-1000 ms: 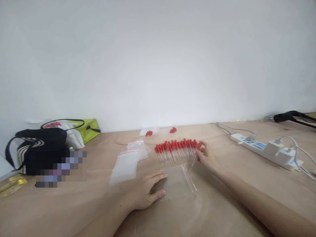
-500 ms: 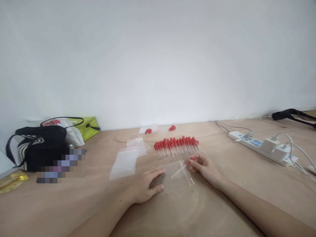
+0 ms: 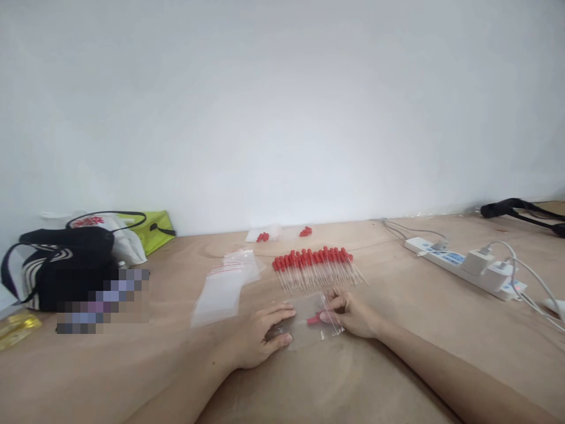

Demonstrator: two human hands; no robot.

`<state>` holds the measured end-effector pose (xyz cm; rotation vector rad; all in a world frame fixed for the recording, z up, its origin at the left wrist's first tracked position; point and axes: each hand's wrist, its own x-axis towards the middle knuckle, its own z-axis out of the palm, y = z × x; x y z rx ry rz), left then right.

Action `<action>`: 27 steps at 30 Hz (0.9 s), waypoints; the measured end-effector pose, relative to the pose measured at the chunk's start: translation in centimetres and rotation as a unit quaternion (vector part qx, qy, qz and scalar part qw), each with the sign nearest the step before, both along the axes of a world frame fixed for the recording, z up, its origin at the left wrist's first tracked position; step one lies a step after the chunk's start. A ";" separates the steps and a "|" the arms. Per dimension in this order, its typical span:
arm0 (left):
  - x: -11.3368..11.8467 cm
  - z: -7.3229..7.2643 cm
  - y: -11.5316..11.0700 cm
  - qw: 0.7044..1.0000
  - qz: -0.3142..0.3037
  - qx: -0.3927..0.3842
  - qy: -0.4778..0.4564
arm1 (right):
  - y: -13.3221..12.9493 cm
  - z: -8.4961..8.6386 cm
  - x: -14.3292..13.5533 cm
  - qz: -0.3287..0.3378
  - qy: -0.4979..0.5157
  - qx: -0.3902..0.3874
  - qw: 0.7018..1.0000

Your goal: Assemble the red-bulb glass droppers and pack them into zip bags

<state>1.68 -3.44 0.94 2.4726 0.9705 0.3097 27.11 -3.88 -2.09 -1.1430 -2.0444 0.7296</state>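
Note:
A clear zip bag (image 3: pixel 304 307) lies flat on the table in front of me. My left hand (image 3: pixel 265 331) rests at its left edge, thumb and fingers apart, fingertips touching the plastic. At the bag's right end, my right hand (image 3: pixel 348 313) has its fingertips in the mouth, closed on a glass dropper (image 3: pixel 313 319) with a red rubber bulb. The bulb is within the bag; its glass tube is hard to make out through the plastic. Just beyond, a row of similar red-bulbed droppers (image 3: pixel 313 268) lies side by side.
Stacked zip bags (image 3: pixel 218 297) lie to the left. Red bulbs (image 3: pixel 263 237) sit on plastic at the back. A power strip (image 3: pixel 463 268) with plugs and cables is on the right. Bags, including a black one (image 3: pixel 75 271), stand at far left.
My right hand has moved left and nearer to me, carrying the dropper's red bulb into the bag. My left hand stays at the bag's left edge. The view has shifted slightly.

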 end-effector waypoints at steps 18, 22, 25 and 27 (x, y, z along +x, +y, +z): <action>-1.0 0.5 -0.3 0.999 0.015 0.008 -0.029 | 10.9 2.1 -0.9 -0.431 -0.107 -0.039 0.895; -1.0 0.3 0.0 1.000 0.009 -0.001 -0.030 | 10.9 2.5 -1.4 -0.429 -0.107 -0.044 0.896; -1.1 0.3 0.2 1.000 0.006 -0.008 -0.029 | 10.3 3.4 -0.6 -0.419 -0.094 -0.036 0.902; -1.2 0.1 0.4 1.000 0.005 -0.011 -0.028 | 9.2 3.7 0.4 -0.408 -0.084 -0.027 0.909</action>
